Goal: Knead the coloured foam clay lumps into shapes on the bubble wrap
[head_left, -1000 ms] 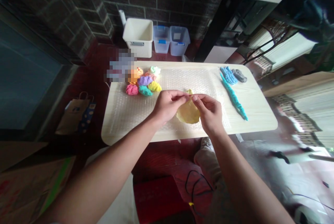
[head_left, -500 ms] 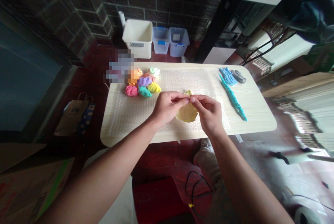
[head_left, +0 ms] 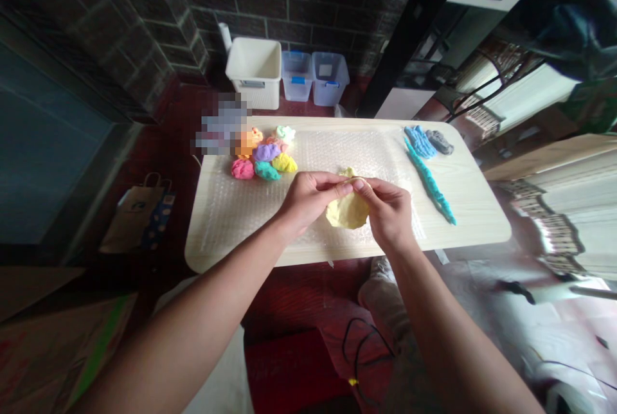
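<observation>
A thin, flattened piece of pale yellow modelling clay (head_left: 349,212) hangs from my fingers above the bubble wrap, roughly round with an uneven edge. My left hand (head_left: 311,198) pinches its upper edge between thumb and fingers. Right beside it, my right hand (head_left: 389,205) pinches the same edge, the two thumbs almost touching. A small pale yellow lump (head_left: 348,171) shows just behind my fingertips; whether it joins the flat piece I cannot tell. Bubble wrap (head_left: 245,215) covers much of the tabletop under my hands.
Several coloured clay lumps (head_left: 267,153) sit at the table's back left. A long teal clay roll (head_left: 430,182), a blue clay piece (head_left: 421,142) and a grey one (head_left: 440,142) lie at right. Plastic bins (head_left: 255,73) stand behind the table (head_left: 475,208).
The flat yellow clay has tilted so that more of its face shows toward me. Both hands keep their pinch at the upper edge and have barely moved.
</observation>
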The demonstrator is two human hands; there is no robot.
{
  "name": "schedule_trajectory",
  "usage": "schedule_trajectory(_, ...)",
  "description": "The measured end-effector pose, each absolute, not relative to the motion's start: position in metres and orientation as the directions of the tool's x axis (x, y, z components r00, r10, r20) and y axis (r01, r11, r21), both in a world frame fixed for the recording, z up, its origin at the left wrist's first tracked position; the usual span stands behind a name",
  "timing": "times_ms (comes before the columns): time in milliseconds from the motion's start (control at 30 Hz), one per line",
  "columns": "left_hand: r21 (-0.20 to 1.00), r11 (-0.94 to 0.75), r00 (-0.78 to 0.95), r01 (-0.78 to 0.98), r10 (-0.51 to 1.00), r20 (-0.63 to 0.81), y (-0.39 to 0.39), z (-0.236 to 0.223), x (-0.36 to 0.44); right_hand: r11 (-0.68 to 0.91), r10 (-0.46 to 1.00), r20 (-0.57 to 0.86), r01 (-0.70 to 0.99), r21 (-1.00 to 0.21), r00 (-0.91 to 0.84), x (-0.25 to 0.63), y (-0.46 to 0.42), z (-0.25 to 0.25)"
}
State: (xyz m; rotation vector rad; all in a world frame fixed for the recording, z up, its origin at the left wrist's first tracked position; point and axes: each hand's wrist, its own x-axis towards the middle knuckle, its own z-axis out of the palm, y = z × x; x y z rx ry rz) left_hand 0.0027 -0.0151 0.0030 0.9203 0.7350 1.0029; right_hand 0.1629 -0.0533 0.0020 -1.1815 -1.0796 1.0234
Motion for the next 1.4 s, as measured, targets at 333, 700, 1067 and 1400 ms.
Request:
schedule_trajectory(333,0.913,0.180,0.253,-0.366,0.963,-0.088,-0.012,0.001,0.003,0.093,0.973,0.072,-0.090,-0.992,0.220,0.167,-0.050,-0.007)
schedule_trajectory(700,0.874,0.184,0.217,-0.450,0.972,-0.093,-0.011,0.001,0.003,0.090,0.960,0.053,-0.126,-0.988,0.274,0.168,-0.048,-0.007)
schedule_trajectory(1067,0.983,0.005,0.315,-0.181,0.948,0.053,-0.017,-0.004,0.002,0.070,0.983,0.060,-0.048,-0.996,0.173,0.157,-0.053,0.007)
schedule_trajectory(1400,0.968,0.102,0.313,-0.227,0.949,-0.027,-0.014,-0.003,0.002,0.066,0.974,0.031,-0.150,-0.986,0.226,0.161,-0.050,-0.003)
